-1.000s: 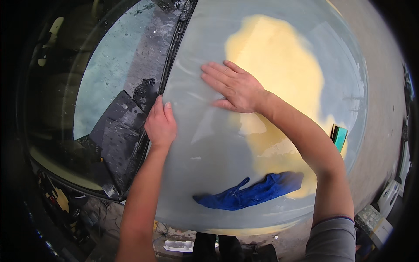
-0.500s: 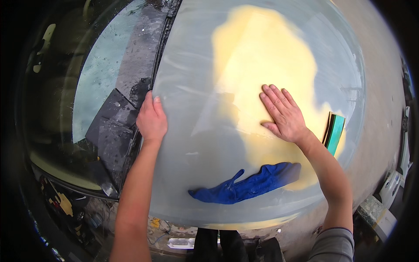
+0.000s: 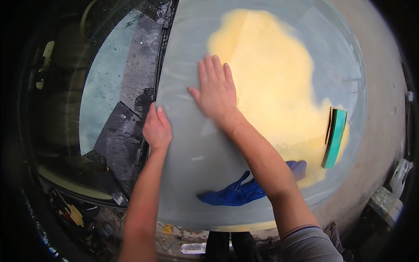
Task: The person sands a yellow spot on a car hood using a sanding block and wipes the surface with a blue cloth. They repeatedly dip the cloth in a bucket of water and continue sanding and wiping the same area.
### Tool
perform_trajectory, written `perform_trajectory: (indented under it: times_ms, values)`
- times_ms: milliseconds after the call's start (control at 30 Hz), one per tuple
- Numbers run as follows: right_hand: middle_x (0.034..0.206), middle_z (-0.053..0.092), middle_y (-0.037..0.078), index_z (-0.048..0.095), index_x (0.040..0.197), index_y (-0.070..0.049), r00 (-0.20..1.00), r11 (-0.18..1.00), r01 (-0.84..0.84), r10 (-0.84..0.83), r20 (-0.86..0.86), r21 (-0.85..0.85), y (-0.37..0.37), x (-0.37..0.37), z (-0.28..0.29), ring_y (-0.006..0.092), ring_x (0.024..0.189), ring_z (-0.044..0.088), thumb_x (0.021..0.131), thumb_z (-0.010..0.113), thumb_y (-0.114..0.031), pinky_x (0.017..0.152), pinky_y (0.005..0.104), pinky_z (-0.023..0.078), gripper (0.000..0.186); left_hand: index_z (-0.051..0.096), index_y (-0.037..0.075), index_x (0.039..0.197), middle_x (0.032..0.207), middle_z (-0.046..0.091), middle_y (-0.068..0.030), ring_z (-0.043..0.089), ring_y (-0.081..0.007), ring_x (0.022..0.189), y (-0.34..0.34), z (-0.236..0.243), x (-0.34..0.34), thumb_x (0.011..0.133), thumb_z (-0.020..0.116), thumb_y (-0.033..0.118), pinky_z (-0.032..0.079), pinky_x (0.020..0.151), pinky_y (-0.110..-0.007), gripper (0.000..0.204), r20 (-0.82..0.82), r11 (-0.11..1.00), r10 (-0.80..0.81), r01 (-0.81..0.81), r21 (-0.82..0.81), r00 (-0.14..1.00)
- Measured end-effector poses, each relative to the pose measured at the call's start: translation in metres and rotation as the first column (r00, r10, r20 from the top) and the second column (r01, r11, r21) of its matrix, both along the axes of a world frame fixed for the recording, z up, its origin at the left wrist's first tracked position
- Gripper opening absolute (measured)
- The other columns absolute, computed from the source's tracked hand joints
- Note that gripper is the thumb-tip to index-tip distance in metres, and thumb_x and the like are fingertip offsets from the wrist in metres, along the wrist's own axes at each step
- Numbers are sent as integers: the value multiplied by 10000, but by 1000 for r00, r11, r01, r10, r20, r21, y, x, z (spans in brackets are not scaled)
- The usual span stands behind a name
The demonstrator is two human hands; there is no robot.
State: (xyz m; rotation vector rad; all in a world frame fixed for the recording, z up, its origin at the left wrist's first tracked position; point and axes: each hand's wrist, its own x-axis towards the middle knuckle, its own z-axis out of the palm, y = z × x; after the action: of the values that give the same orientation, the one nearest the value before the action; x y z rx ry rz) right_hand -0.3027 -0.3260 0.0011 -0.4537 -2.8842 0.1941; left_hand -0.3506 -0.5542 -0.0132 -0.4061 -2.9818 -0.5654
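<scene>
A grey car hood (image 3: 192,161) with a broad yellow filler patch (image 3: 270,65) lies in front of me. My right hand (image 3: 216,89) rests flat on the hood at the patch's left border, fingers stretched out and holding nothing. My left hand (image 3: 158,129) grips the hood's edge beside the windshield, its thumb on top and the other fingers partly hidden. A crumpled blue cloth (image 3: 231,194) lies on the near part of the hood, partly covered by my right forearm. A green sanding block (image 3: 335,139) sits on the patch's right side.
Left of the hood are the wet windshield (image 3: 104,83) and a black cowl panel (image 3: 120,131). Concrete floor (image 3: 384,78) runs along the right. Near the lower right stands a grey block-like object (image 3: 384,203), and a white piece (image 3: 193,248) lies on the floor below.
My right hand has slid left and away from me across the hood, from the yellow patch to its left border. My left hand keeps its hold on the edge.
</scene>
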Motion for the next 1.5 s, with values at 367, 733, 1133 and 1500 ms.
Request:
perform_trajectory:
  times_ms: [367, 733, 1133, 1500]
  values:
    - [1794, 384, 225, 430, 1688, 22, 963, 964, 262, -264, -61, -38, 164, 127, -7, 410, 1671, 336, 1102, 547, -585, 1353, 565, 254, 852, 663, 10, 1500, 1371, 753, -270, 721, -488, 1228, -11, -6, -1, 1189, 444, 400, 566, 1036, -550, 545, 28, 999, 34, -33, -15, 999]
    - [1722, 439, 313, 483, 1628, 71, 884, 887, 461, -459, -87, 6, 84, 174, -15, 485, 1615, 392, 1055, 670, -504, 1304, 625, 315, 833, 667, 35, 1497, 1387, 747, -258, 708, -489, 1249, -6, -1, 2, 1180, 447, 436, 557, 1043, -557, 556, 54, 996, 74, -72, -46, 996]
    - [1701, 516, 183, 578, 1622, -190, 975, 948, -65, -6, -221, -310, -17, 244, 45, 401, 1564, 497, 907, 865, -171, 1279, 620, 373, 771, 634, 40, 1537, 1463, 711, -247, 670, -473, 1329, -17, -2, -10, 1177, 456, 437, 528, 1108, -545, 565, 81, 1000, 11, -9, -24, 997]
    - [1443, 655, 215, 517, 1679, -155, 702, 661, 707, -701, 131, -253, 194, 430, 32, 464, 1285, 599, 913, 855, -427, 1119, 545, 505, 880, 675, -3, 1412, 1370, 737, -177, 736, -319, 1227, 92, 67, 231, 1101, 625, 67, 588, 1059, -419, 323, 213, 708, -469, 220, 670, 857]
